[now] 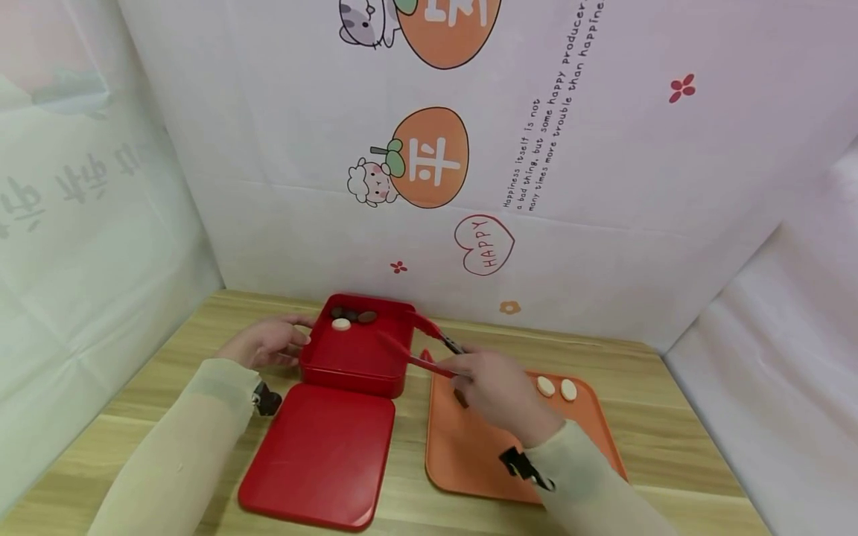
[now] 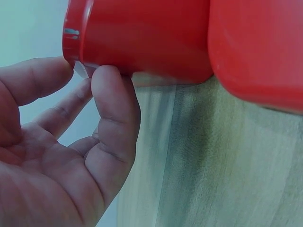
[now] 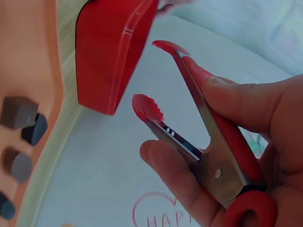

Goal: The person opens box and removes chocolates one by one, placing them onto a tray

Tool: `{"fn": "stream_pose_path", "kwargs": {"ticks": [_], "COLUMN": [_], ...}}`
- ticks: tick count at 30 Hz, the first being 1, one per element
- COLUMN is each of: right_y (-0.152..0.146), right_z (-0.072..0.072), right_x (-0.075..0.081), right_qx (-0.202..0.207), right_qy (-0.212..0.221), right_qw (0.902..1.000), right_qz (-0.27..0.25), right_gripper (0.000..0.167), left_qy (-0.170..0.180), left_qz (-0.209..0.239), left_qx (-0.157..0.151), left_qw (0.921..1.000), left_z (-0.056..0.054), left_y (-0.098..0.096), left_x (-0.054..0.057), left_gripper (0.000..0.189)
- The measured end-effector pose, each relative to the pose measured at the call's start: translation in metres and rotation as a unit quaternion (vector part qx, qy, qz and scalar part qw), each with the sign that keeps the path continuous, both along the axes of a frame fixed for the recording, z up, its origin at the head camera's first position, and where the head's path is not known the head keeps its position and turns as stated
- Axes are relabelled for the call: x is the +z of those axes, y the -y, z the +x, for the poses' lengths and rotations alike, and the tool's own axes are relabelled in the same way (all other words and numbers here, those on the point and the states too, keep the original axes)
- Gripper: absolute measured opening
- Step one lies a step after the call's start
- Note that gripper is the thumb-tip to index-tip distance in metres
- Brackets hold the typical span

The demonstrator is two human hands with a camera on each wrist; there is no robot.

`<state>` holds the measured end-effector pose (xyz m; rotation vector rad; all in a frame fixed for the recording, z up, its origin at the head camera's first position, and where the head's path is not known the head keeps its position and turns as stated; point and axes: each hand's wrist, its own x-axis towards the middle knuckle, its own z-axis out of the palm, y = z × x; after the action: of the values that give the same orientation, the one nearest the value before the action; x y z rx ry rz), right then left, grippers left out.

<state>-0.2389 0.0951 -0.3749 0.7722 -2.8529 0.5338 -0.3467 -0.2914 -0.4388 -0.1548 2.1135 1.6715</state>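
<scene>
A red box (image 1: pixel 355 382) without a cover stands near the back wall. Inside it lie a white oval piece (image 1: pixel 341 324) and several dark brown pieces (image 1: pixel 366 317) at the far left. My left hand (image 1: pixel 275 341) grips the box's left side, finger and thumb at the rim in the left wrist view. My right hand (image 1: pixel 496 391) holds red tongs (image 3: pixel 218 165) with metal arms. The tongs' jaws are spread apart with nothing between them, and their tips reach over the box's right part.
A red lid (image 1: pixel 322 458) lies flat in front of the box. To the right is an orange tray (image 1: pixel 469 469) with two white ovals (image 1: pixel 568 389) and several dark pieces (image 3: pixel 19 112), partly hidden by my right hand. A printed cloth wall (image 1: pixel 302 223) rises behind the wooden table (image 1: pixel 670 417).
</scene>
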Motion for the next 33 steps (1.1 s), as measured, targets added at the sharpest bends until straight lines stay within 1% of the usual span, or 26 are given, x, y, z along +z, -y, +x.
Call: {"fn": "stream_pose_path", "kwargs": {"ticks": [3,8,12,16,20,26,33], "right_y": [0.020,0.048,0.067,0.081,0.088,0.090,0.092], "right_z": [-0.013,-0.033,-0.047,-0.059,-0.067,-0.073,-0.078], "right_x": [-0.001,-0.003,-0.006,-0.009,-0.011,-0.013,-0.016], "right_qx": [0.013,0.014,0.014,0.011,0.000,-0.012,-0.014], "right_qy": [-0.012,0.001,0.016,0.036,0.048,0.059,0.064], "right_qw": [0.9991,0.9952,0.9929,0.9918,0.9910,0.9910,0.9915], "right_qz": [0.039,0.097,0.117,0.122,0.125,0.119,0.113], "right_gripper": [0.030,0.029,0.032,0.035,0.036,0.036,0.035], "left_qy": [0.001,0.004,0.004,0.002,0.000,0.003,0.006], "left_qz": [-0.002,0.000,0.002,0.003,0.002,0.004,0.007], "left_qx": [0.001,0.002,-0.001,-0.007,-0.009,-0.003,-0.003], "left_qw": [1.0000,1.0000,1.0000,1.0000,1.0000,1.0000,1.0000], "left_z": [-0.001,-0.001,-0.001,0.000,-0.001,-0.003,-0.004], "left_y": [0.000,0.000,0.001,0.002,0.002,0.002,0.003], "left_x": [0.000,-0.001,0.000,0.000,-0.001,-0.001,0.000], "left_gripper": [0.056,0.056,0.057,0.057,0.058,0.057,0.057]}}
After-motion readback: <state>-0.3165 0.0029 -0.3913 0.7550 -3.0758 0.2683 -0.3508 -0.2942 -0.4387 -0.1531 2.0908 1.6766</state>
